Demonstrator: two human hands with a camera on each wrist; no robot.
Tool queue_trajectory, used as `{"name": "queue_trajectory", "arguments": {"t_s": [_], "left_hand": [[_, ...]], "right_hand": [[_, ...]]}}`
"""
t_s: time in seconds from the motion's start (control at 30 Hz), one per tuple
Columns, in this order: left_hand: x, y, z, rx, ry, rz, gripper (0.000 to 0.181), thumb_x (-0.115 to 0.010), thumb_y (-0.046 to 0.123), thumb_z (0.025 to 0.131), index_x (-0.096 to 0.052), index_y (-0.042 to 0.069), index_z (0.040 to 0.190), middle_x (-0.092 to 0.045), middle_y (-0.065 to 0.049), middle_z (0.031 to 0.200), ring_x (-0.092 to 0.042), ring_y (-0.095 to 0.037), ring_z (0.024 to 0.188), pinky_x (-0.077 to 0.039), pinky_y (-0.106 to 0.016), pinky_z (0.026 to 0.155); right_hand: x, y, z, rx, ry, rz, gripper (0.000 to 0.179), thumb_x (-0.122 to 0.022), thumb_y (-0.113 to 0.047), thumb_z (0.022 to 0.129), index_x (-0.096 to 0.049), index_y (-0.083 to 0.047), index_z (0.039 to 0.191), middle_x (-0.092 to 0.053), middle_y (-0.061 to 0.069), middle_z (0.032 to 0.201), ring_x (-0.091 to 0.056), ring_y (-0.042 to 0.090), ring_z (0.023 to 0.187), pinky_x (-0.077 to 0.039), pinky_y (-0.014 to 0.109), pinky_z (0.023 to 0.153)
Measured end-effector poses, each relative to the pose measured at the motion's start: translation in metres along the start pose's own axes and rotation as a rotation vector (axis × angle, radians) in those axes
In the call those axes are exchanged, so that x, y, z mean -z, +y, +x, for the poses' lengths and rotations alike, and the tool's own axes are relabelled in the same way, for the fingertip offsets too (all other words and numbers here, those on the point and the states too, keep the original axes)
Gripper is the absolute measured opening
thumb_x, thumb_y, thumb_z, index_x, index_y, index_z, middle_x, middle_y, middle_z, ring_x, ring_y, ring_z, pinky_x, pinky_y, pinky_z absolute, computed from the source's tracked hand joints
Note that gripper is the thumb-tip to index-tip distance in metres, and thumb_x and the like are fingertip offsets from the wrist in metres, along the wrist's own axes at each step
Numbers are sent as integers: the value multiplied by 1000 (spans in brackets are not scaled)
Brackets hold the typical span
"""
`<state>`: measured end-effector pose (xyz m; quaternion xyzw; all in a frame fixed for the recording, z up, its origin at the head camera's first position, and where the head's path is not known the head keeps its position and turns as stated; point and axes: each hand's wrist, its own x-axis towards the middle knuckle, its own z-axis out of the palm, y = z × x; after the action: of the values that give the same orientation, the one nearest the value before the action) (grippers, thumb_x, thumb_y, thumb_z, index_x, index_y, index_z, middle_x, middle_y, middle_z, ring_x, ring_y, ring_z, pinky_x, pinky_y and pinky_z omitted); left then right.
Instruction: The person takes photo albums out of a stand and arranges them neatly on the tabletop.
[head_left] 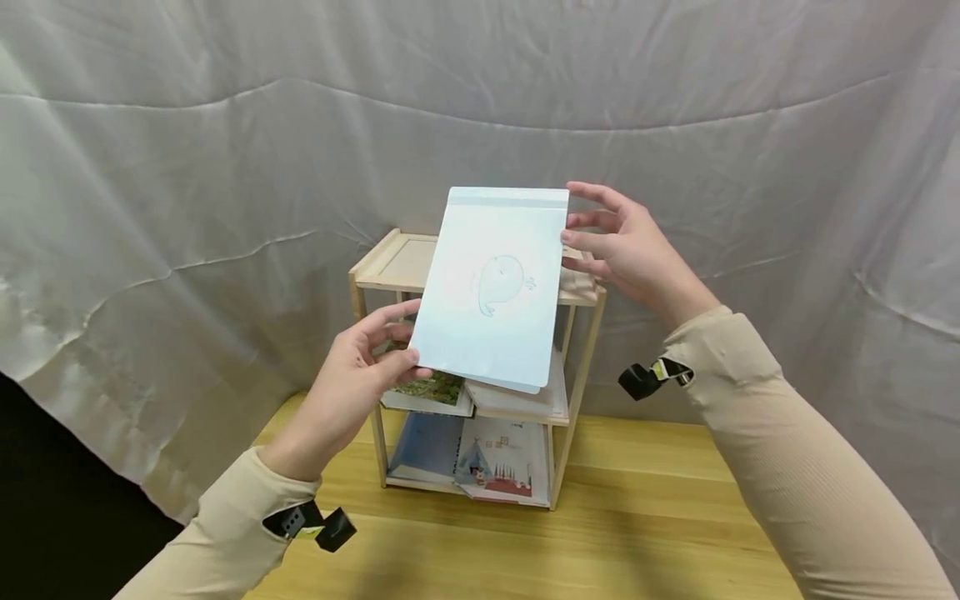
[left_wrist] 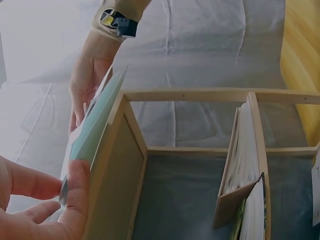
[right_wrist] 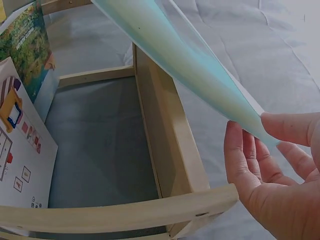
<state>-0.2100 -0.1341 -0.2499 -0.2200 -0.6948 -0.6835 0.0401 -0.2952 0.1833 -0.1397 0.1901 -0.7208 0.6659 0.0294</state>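
Observation:
A thin pale blue notebook (head_left: 480, 333) with a small whale drawing on its cover is held up in front of the wooden shelf's top. My left hand (head_left: 360, 354) pinches its lower left corner between thumb and fingers, as the left wrist view also shows. At the upper right edge, my right hand (head_left: 626, 242) grips it, thumb on the near side and fingers spread behind. From the right wrist view, the notebook (right_wrist: 200, 75) appears slightly bowed and its leaves part a little. The notebook hides part of the shelf's top board (head_left: 408, 254).
The small wooden shelf (head_left: 573, 400) stands on a yellow wood-grain table (head_left: 637, 500). Books lie on its middle level, including one with a green picture cover (head_left: 435, 387). Below are a blue book (head_left: 427, 446) and a tent-picture book (head_left: 498, 462). A grey curtain (head_left: 225, 167) hangs behind.

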Motion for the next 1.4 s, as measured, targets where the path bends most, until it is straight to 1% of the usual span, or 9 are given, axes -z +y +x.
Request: {"name": "queue_trajectory", "arguments": {"t_s": [0.23,0.4,0.63,0.73,0.83,1.0,1.2,1.3,1.4], "left_hand": [[-9,-2,-3,-21,-9,21,54,-54,-3,100,-48,22,148,-58,-14,130,-71,-30,95,-62,-36,87],[-14,-2,-4,-40,-25,24,55,-54,-3,99,-47,21,148,-60,-16,127,-72,-27,91,-62,-36,85],[-24,-4,-6,-43,-48,9,54,-55,-4,99,-49,21,147,-59,-17,125,-71,-31,95,-63,-39,85],[-28,-5,-6,-49,-53,24,55,-55,-3,99,-49,23,147,-59,-16,125,-72,-29,95,-63,-40,85],[-33,-6,-9,-54,-54,43,56,-56,-4,99,-48,22,148,-60,-15,126,-73,-28,95,-63,-38,85],[-41,-8,-11,-44,-52,65,56,-55,-3,99,-48,22,148,-60,-14,125,-72,-26,95,-62,-36,85],[-50,-12,-12,-56,-53,90,55,-53,-4,100,-48,22,148,-60,-14,122,-71,-36,93,-63,-34,83],[-53,-15,-12,-70,-65,85,55,-54,-4,100,-48,21,148,-59,-14,123,-71,-32,94,-63,-34,82],[-57,-18,-12,-80,-75,68,54,-55,-4,99,-49,19,148,-60,-14,123,-72,-23,94,-63,-34,82]], "right_hand": [[5,-2,-10,37,18,-28,60,-68,-4,94,-49,-28,146,-48,10,125,-57,22,106,-62,30,85],[11,-2,-15,60,8,-40,61,-69,-5,93,-49,-27,146,-49,9,124,-56,23,104,-62,30,83],[21,1,-24,81,1,-71,64,-71,-8,92,-46,-25,149,-51,9,126,-60,22,106,-62,30,81],[24,3,-28,91,2,-84,65,-72,-9,92,-45,-24,149,-52,10,127,-61,22,107,-62,29,82],[27,4,-32,95,-1,-98,65,-73,-10,92,-45,-24,149,-53,10,127,-61,21,108,-62,29,84],[33,5,-38,103,-2,-114,66,-73,-10,92,-45,-24,149,-53,10,128,-64,20,104,-61,27,84],[41,11,-44,105,8,-131,67,-72,-10,92,-43,-24,150,-54,9,129,-65,18,104,-61,25,83],[46,14,-47,102,17,-131,68,-73,-10,91,-43,-23,151,-54,9,129,-66,17,103,-61,25,82],[50,17,-50,98,21,-134,68,-73,-11,91,-43,-23,151,-55,8,130,-66,16,102,-61,25,81]]}}
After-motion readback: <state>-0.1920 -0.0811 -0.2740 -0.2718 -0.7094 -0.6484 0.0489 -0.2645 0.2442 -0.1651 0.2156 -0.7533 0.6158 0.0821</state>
